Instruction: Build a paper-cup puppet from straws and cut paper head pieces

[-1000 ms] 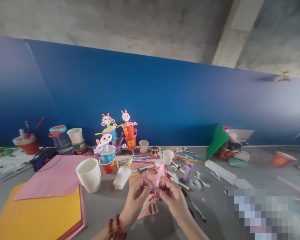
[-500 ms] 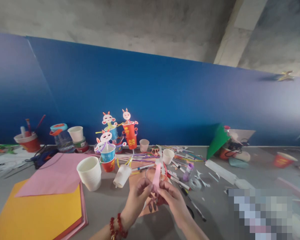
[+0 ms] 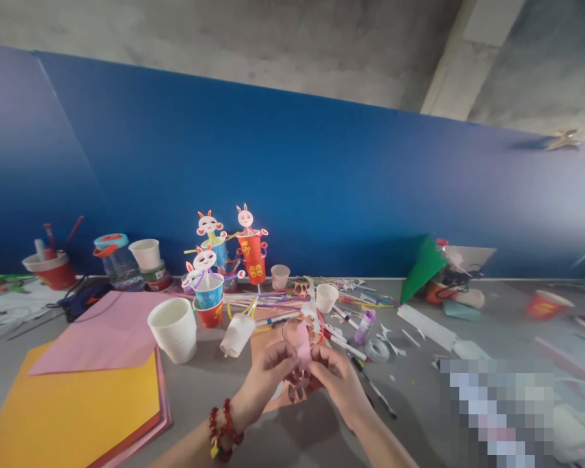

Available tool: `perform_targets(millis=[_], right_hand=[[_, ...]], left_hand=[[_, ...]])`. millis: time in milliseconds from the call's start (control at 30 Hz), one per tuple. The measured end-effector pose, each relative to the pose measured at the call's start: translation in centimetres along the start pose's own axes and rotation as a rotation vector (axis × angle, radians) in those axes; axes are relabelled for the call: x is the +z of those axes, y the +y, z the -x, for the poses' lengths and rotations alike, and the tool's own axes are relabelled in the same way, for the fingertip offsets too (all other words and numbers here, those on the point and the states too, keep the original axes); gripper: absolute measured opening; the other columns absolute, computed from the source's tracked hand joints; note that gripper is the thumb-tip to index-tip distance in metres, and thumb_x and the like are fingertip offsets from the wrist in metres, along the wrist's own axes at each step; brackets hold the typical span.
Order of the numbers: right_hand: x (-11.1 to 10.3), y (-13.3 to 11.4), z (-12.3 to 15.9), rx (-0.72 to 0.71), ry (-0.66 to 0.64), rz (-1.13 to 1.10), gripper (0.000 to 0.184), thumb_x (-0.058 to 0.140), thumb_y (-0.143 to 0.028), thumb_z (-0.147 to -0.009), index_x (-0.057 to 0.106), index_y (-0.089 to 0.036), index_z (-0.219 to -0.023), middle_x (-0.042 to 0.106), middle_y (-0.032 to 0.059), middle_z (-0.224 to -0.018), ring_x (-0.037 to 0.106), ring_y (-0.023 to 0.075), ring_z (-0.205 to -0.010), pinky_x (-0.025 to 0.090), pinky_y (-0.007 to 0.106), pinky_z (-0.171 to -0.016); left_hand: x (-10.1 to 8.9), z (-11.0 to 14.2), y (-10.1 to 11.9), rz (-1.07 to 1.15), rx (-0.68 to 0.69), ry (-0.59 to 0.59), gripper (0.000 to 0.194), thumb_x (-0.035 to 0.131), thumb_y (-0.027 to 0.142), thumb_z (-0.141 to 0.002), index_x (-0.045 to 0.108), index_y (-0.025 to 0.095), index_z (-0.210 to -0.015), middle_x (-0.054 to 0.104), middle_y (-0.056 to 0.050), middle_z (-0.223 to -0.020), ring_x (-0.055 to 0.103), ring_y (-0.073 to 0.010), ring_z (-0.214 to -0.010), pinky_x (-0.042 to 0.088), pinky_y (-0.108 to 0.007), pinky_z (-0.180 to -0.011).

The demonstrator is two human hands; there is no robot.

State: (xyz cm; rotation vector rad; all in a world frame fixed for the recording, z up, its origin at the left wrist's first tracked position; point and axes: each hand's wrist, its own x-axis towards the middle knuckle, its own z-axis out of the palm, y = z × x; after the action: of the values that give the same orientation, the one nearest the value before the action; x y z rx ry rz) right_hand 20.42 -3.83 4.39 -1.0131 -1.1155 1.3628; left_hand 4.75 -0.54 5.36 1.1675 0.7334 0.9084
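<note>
A short pink paper strip [image 3: 303, 341] stands up between my two hands, its lower end pinched by the fingers of both. My left hand [image 3: 269, 370], with red bead bracelets at the wrist, grips it from the left. From the right, my right hand [image 3: 335, 378] holds the same strip near its base. Below them lies an orange paper sheet [image 3: 263, 344] with cut-out holes, partly hidden by the hands. A white paper cup [image 3: 238, 335] lies tipped over just beyond my left hand. Markers and a clear tape roll [image 3: 377, 349] are beyond my right hand.
Stacked white cups [image 3: 173, 331] stand at left, beside yellow paper [image 3: 78, 403] and pink paper [image 3: 102, 331]. Paper-cup figures with rabbit heads [image 3: 209, 292] stand behind. A purple glue stick [image 3: 364, 327], pens and straws clutter the back. A green sheet [image 3: 423, 268] leans at right.
The strip's upper part has shortened and bent over as my fingers work it. Both hands stay close together in nearly the same place. The view has shifted slightly.
</note>
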Motion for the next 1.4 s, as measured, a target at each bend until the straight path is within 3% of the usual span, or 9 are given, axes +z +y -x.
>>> perform_targets(millis=[600, 800, 1267, 1400], right_hand=[[-0.54, 0.67, -0.02, -0.077, -0.043, 0.054, 0.025, 0.065, -0.04, -0.083, 0.06, -0.018, -0.073, 0.058, -0.0014, -0.067, 0.061, 0.0164, -0.058, 0.052, 0.028, -0.055], [-0.51, 0.53, -0.01, -0.067, -0.046, 0.074, 0.025, 0.064, -0.04, -0.085, 0.062, -0.017, -0.076, 0.06, -0.0004, -0.068, 0.062, 0.0171, -0.061, 0.054, 0.03, -0.059], [-0.38, 0.08, -0.06, -0.062, -0.066, 0.088, 0.025, 0.065, -0.039, -0.083, 0.059, -0.017, -0.072, 0.057, -0.002, -0.064, 0.061, 0.0163, -0.056, 0.054, 0.031, -0.057], [-0.58, 0.28, -0.06, -0.063, -0.055, 0.138, 0.025, 0.065, -0.039, -0.084, 0.059, -0.017, -0.073, 0.058, -0.0013, -0.064, 0.062, 0.017, -0.056, 0.053, 0.031, -0.057]], left_hand=[[0.18, -0.12, 0.1, 0.013, 0.003, 0.021, 0.026, 0.077, 0.03, -0.073, 0.056, 0.017, -0.067, 0.067, 0.001, -0.059, 0.062, -0.0104, -0.052, 0.045, -0.02, -0.052], [-0.02, -0.21, -0.06, 0.024, 0.024, -0.023, 0.027, 0.076, 0.032, -0.075, 0.056, 0.017, -0.067, 0.068, 0.001, -0.062, 0.063, -0.0119, -0.054, 0.05, -0.023, -0.056], [0.11, -0.25, -0.41, 0.044, 0.008, 0.008, 0.026, 0.078, 0.029, -0.071, 0.055, 0.018, -0.067, 0.066, 0.002, -0.056, 0.061, -0.011, -0.05, 0.047, -0.022, -0.054], [-0.22, -0.19, -0.34, 0.135, -0.03, -0.058, 0.022, 0.07, 0.034, -0.078, 0.06, 0.016, -0.071, 0.068, -0.001, -0.063, 0.065, -0.0143, -0.056, 0.048, -0.024, -0.056]])
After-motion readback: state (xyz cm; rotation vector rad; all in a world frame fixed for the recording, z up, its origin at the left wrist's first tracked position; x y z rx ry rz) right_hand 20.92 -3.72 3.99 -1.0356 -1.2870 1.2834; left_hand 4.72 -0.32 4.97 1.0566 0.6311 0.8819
